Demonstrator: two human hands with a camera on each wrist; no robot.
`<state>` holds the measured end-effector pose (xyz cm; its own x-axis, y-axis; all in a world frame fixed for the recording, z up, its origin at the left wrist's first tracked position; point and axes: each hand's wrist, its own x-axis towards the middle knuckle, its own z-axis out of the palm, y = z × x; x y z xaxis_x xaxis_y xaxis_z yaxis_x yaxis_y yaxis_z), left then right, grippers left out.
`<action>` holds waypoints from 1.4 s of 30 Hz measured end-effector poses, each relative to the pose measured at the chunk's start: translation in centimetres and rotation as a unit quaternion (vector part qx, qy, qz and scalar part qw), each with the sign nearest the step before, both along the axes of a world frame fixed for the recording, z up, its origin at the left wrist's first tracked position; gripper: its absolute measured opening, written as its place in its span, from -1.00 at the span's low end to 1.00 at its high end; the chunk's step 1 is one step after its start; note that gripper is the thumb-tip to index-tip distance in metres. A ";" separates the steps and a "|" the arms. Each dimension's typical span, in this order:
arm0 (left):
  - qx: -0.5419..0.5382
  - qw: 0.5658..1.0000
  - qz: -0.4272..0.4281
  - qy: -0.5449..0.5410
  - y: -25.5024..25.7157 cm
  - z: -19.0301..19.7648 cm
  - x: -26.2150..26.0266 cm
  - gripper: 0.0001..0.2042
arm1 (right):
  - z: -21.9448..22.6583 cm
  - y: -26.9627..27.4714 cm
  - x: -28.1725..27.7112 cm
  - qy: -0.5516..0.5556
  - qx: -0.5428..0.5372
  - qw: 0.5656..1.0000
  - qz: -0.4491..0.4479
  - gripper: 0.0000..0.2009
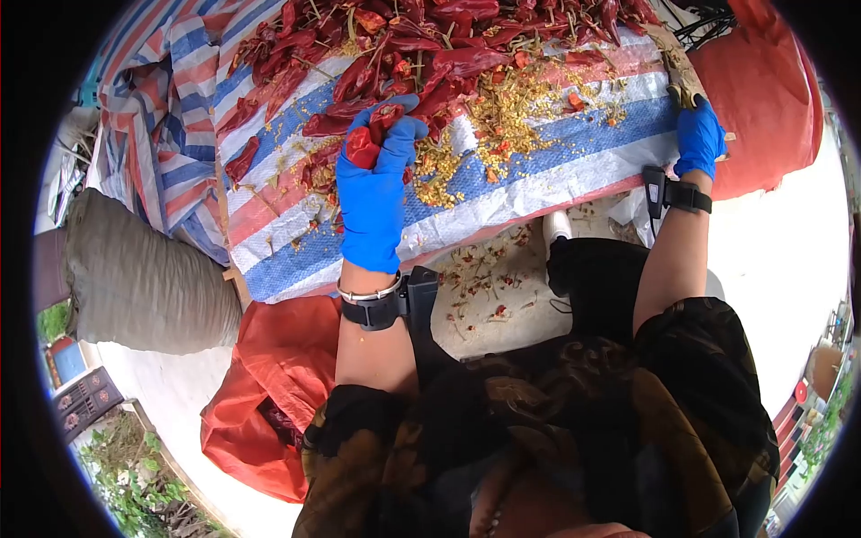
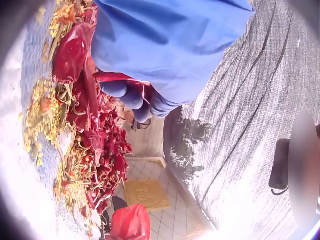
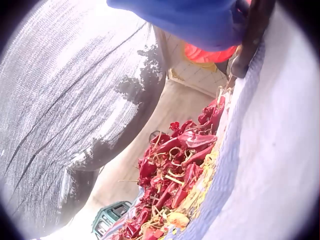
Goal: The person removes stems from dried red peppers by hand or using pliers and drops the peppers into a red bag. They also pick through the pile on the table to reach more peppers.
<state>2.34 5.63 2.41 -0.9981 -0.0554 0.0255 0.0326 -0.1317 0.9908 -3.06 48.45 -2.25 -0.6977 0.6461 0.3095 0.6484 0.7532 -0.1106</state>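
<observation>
In the head view my blue-gloved left hand (image 1: 372, 193) holds red dried chilies (image 1: 362, 148) with curled fingers above the striped sheet (image 1: 574, 170). The left wrist view shows part of a red chili (image 2: 117, 76) beside the curled fingers of that glove (image 2: 165, 45). My gloved right hand (image 1: 700, 139) is at the sheet's right edge, its fingers around a dark object (image 1: 674, 95). From the right wrist view, this dark object (image 3: 254, 37) juts out below the glove (image 3: 195, 22); its full shape is hidden.
A heap of dried chilies (image 1: 466, 63) lies across the sheet's far side, with loose yellow seeds (image 1: 511, 125) nearer me. A red sack (image 1: 753, 99) stands at the right, a grey-brown sack (image 1: 148, 273) at the left, and another red bag (image 1: 278, 386) near my left forearm.
</observation>
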 end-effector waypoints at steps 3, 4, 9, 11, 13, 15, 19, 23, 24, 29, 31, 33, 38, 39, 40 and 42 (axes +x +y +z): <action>0.015 0.999 -0.031 -0.010 -0.1 0.2 0.1 -0.76 | -1.1 1.9 0.0 0.009 -0.030 0.995 0.098 -0.63; 0.011 1.000 -0.023 -0.009 -0.2 -0.1 0.1 -0.76 | -0.4 1.5 0.3 0.006 -0.061 0.991 0.117 -0.62; 0.063 0.997 -0.026 0.019 -0.4 -0.8 0.3 -0.63 | 7.4 -5.5 1.6 0.131 -0.150 0.960 0.199 -0.61; 0.093 0.995 -0.041 -0.016 -0.4 0.0 0.6 -0.52 | 8.4 -6.8 1.5 0.182 -0.210 0.933 0.229 -0.61; 0.117 0.992 -0.047 -0.020 -0.4 0.6 0.5 -0.53 | 10.1 -10.7 2.7 0.181 -0.466 0.828 0.256 -0.63; 0.175 0.983 -0.049 -0.020 -0.4 0.5 0.4 -0.59 | 9.7 -14.2 3.0 0.193 -0.569 0.744 0.293 -0.66; 0.158 0.986 -0.040 -0.030 -1.1 -0.2 0.2 -0.71 | 8.3 -19.7 3.3 0.122 -0.828 0.415 0.356 -0.54; 0.262 0.965 -0.018 -0.006 -1.5 -1.4 -0.6 -0.84 | 7.3 -23.0 4.4 0.046 -0.886 0.233 0.398 -0.39; 0.311 0.950 -0.014 -0.005 -1.5 -1.5 -0.7 -0.86 | 7.7 -23.9 4.9 0.018 -0.893 0.224 0.390 -0.39; 0.295 0.956 0.006 -0.009 -1.7 -1.3 -0.8 -0.85 | 7.3 -24.1 5.3 -0.076 -0.860 0.251 0.437 -0.48; 0.304 0.953 0.011 -0.008 -1.8 -1.2 -0.8 -0.85 | 8.0 -24.2 5.8 -0.135 -0.870 0.293 0.372 -0.63; 0.371 0.929 -0.015 0.003 -2.0 -0.9 -0.9 -0.84 | 8.5 -24.4 5.8 -0.164 -0.850 0.334 0.374 -0.63; 0.368 0.930 -0.011 0.020 -2.1 -1.0 -1.0 -0.84 | 8.4 -25.2 6.2 -0.175 -0.861 0.316 0.359 -0.60; 0.365 0.930 -0.012 0.028 -2.1 -1.1 -1.1 -0.84 | 8.4 -25.2 6.3 -0.175 -0.861 0.315 0.360 -0.60; 0.365 0.931 -0.012 0.029 -2.1 -1.1 -1.1 -0.84 | 8.5 -25.1 6.3 -0.168 -0.888 0.281 0.323 -0.60; 0.348 0.937 -0.001 0.035 -2.1 -1.1 -1.2 -0.84 | 8.2 -24.9 6.3 -0.160 -0.913 0.245 0.285 -0.60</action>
<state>1.19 3.53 1.33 -0.9955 -0.0808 0.0496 0.0934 -0.7446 0.6610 3.19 23.53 5.97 -0.6349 -0.7268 -0.2622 0.6916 -0.3833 -0.6122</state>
